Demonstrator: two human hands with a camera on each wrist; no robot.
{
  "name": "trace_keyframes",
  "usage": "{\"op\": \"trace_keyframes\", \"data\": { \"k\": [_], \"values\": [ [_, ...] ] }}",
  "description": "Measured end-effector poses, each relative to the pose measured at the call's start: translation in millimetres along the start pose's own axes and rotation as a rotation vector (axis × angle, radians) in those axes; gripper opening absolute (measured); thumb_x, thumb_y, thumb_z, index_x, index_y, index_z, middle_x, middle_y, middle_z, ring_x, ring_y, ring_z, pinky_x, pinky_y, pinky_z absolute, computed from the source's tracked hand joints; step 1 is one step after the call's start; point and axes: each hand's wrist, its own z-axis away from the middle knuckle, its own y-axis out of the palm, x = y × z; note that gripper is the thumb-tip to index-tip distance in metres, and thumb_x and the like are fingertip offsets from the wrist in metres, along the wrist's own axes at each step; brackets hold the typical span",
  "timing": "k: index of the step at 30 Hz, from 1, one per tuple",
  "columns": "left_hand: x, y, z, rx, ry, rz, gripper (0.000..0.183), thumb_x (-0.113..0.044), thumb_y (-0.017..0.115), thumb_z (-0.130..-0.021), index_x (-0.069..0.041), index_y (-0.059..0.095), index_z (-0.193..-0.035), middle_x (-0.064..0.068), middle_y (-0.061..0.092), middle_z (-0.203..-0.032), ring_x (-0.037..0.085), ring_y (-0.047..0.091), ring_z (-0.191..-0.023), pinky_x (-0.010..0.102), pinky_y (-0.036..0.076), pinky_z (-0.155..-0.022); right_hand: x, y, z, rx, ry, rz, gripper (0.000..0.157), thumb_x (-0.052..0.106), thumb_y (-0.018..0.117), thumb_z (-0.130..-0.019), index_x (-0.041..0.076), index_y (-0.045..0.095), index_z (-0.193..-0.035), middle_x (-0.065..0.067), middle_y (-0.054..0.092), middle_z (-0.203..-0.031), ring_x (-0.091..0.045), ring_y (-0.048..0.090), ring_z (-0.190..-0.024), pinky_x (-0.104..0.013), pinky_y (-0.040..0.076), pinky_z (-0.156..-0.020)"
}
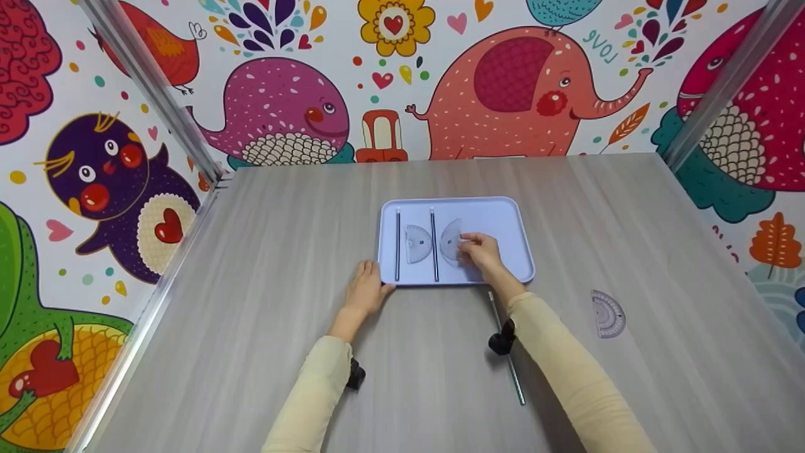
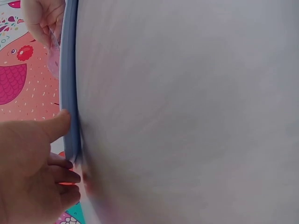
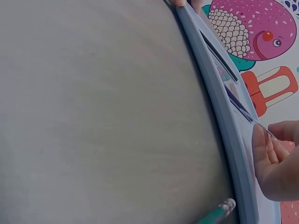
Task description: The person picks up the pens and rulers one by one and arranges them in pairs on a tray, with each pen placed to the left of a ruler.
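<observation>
My left hand (image 1: 365, 289) holds the near left corner of a pale lavender tray (image 1: 503, 220); in the left wrist view the thumb lies against the rim and the fingers wrap past the corner. Over the tray, my right hand (image 1: 481, 253) pinches a clear protractor (image 1: 449, 242) between thumb and fingertips. The right wrist view shows this protractor (image 3: 263, 127) tilted, nearly edge-on. Left of it in the tray lie a dark pencil (image 1: 434, 245), a second clear protractor (image 1: 417, 244) and another dark pencil (image 1: 397, 245), set in a row.
A green pencil (image 1: 516, 377) lies on the grey wooden table (image 1: 283, 251), partly under the right forearm. Further right lies another clear protractor (image 1: 608, 314). Walls with printed cartoon animals (image 1: 503, 94) and metal posts (image 1: 723, 88) border the table.
</observation>
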Motion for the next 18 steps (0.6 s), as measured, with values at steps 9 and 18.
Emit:
{"op": "trace_keyframes", "data": {
  "k": [9, 18],
  "values": [
    [0.6, 1.8, 0.7, 0.007, 0.010, -0.001, 0.062, -0.025, 0.057, -0.089, 0.018, 0.035, -0.128, 0.033, 0.036, -0.133, 0.040, 0.028, -0.129, 0.042, 0.023, -0.108, -122.2, -23.2, -126.9, 0.027, -0.121, -0.059, 0.024, 0.007, 0.073, -0.069, 0.002, 0.069, -0.092, -0.008, 0.064, -0.079, -0.015, 0.062, -0.060, -0.024, 0.053, -0.051],
    [0.4, 1.6, -0.5, 0.004, -0.007, -0.013, 0.063, -0.026, 0.058, -0.088, 0.017, 0.035, -0.129, 0.030, 0.037, -0.134, 0.037, 0.030, -0.129, 0.041, 0.025, -0.108, -93.9, -19.8, -96.6, -0.031, -0.111, 0.173, 0.039, -0.003, 0.061, -0.069, -0.007, 0.062, -0.108, -0.015, 0.065, -0.091, -0.020, 0.065, -0.070, -0.029, 0.056, -0.058]
  ]
}}
